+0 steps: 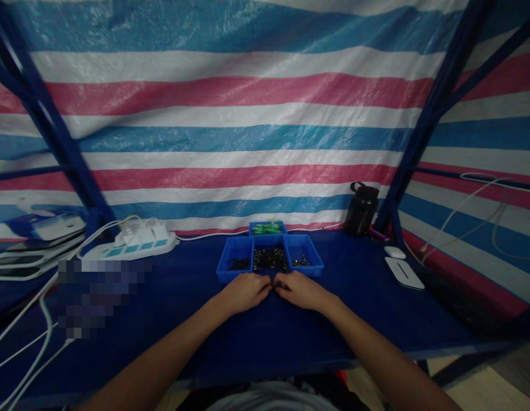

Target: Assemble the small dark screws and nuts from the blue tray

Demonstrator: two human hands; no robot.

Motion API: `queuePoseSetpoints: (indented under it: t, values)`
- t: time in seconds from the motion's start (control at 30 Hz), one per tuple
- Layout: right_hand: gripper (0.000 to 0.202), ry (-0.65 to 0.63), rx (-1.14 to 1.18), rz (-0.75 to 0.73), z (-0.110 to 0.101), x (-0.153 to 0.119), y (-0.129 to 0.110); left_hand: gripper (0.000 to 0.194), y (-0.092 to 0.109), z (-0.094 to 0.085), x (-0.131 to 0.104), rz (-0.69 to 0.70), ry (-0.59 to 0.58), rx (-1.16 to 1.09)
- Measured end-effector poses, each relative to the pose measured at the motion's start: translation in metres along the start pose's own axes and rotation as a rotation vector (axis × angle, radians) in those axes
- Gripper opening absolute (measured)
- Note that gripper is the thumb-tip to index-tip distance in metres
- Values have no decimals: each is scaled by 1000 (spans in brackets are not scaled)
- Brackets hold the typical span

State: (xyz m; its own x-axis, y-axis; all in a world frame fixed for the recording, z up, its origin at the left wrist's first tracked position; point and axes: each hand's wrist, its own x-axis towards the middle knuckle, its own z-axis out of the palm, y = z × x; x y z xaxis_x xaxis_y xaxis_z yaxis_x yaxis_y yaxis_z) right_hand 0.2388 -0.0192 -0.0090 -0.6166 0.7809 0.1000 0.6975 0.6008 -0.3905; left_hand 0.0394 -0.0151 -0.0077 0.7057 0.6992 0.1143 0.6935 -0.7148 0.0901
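My left hand (246, 291) and my right hand (299, 289) are close together at the front edge of the blue bins, fingers curled inward. Whatever their fingertips hold, if anything, is too small to make out. Behind my left hand is the left blue bin (222, 264) with dark small parts (240, 263). The middle bin is full of shiny black and metallic pieces (270, 258). In the right blue bin (316, 263) lie a few small metallic parts (300, 261). A smaller bin at the back holds green-wrapped items (267, 228).
On the blue table (183, 319), a white power strip (140, 246) with plugs and cables lies at left, beside a blurred-out patch. A black bottle (361, 210) stands at back right. Nearer are a white flat box (404, 273) and a small white case (395, 252).
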Motion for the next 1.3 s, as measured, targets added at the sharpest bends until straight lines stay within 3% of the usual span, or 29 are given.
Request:
queuePoseSetpoints:
  t: [1.3]
  values:
    - [20, 26, -30, -1, -1, -1, 0, 14, -1, 0, -1, -39, -27, -8]
